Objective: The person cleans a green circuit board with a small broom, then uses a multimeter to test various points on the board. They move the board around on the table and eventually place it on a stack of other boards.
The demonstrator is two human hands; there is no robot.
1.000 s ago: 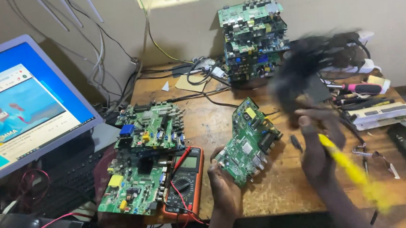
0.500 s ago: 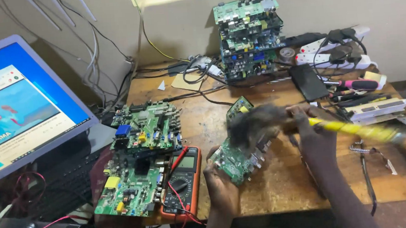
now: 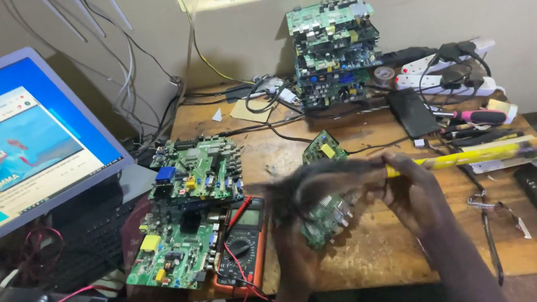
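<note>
My left hand [image 3: 294,248] holds a small green circuit board [image 3: 324,204] tilted above the wooden table [image 3: 378,251], gripping its lower edge. My right hand [image 3: 412,191] grips a brush by its yellow handle [image 3: 473,154], which points to the right. The brush's dark bristles [image 3: 303,183] are blurred over the left part of the board and hide much of it. An orange multimeter [image 3: 240,242] with red and black leads lies just left of my left hand.
Two larger green circuit boards [image 3: 187,208] lie at the table's left. A stack of boards [image 3: 334,50] stands at the back. A laptop [image 3: 25,144] is open at far left. A power strip [image 3: 447,70], screwdrivers [image 3: 477,118], a dark phone [image 3: 413,113] and metal parts crowd the right.
The brush has swung from upper right down and leftwards across the board, its bristles now over the board's left part. My left hand keeps holding the board.
</note>
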